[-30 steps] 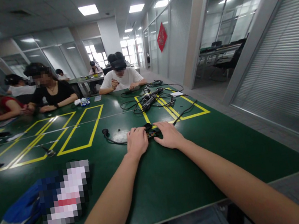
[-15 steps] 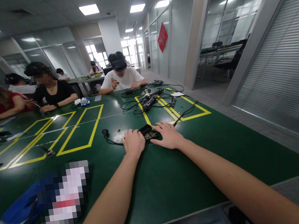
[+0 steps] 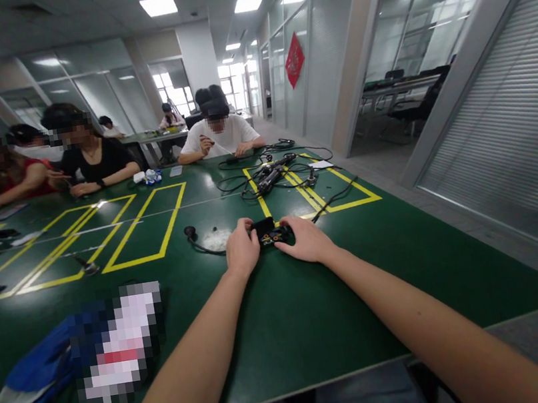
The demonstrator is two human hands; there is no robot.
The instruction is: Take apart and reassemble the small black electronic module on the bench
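Observation:
A small black device [image 3: 266, 232] with coloured spots on its face lies on the green table [image 3: 291, 319], a little beyond arm's middle reach. My left hand [image 3: 242, 249] grips its left end with curled fingers. My right hand [image 3: 305, 239] closes on its right end, fingers bent over the edge. A black cable [image 3: 200, 244] runs from the device's left side to a round plug at the left. Most of the device is hidden between my hands.
Yellow tape rectangles [image 3: 144, 227] mark the table. A tangle of black cables and tools [image 3: 272, 175] lies beyond my hands. A blue and white bundle [image 3: 47, 379] sits near left. Several people [image 3: 218, 135] sit at the far side. Glass walls stand at right.
My right hand's fingers have gone from flat and spread to curled on the device. Both hands have drawn closer round it. The view has tilted slightly.

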